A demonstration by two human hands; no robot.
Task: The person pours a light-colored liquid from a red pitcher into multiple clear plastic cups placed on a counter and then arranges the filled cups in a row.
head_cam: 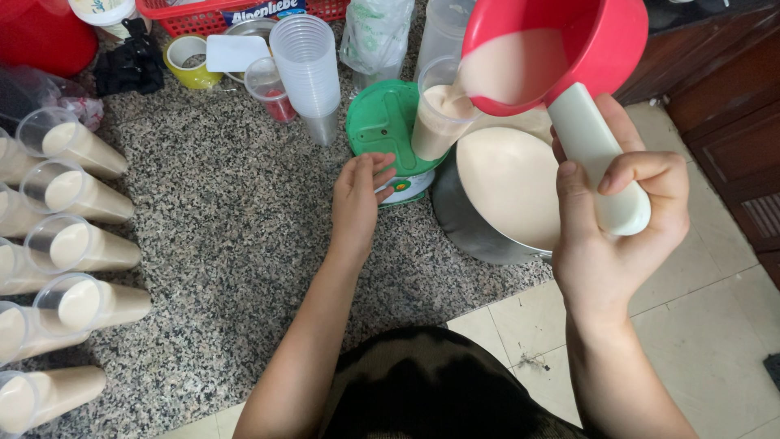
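1. While the right hand point(617, 219) grips the white handle of a red scoop point(561, 49), the scoop is tilted and pale creamy liquid runs from its lip into a clear plastic cup point(439, 114).
2. The cup stands on a green kitchen scale point(378, 122) and is nearly full.
3. Left hand point(357, 195) holds nothing: fingers loosely curled, fingertips touching the scale's near edge, just beside the cup's base.
4. A steel pot point(471, 219) of the same liquid sits just right of the scale, under the scoop's handle, near the counter edge.
5. Filled cups point(81, 195) stand in rows along the left side of the granite counter point(227, 244), well apart from the scale.
6. A stack of empty cups point(309, 73) stands behind the scale, to its left.
7. A red basket point(195, 16), a roll of yellow tape point(187, 61) and a small cup with something red in it point(268, 89) are at the back.
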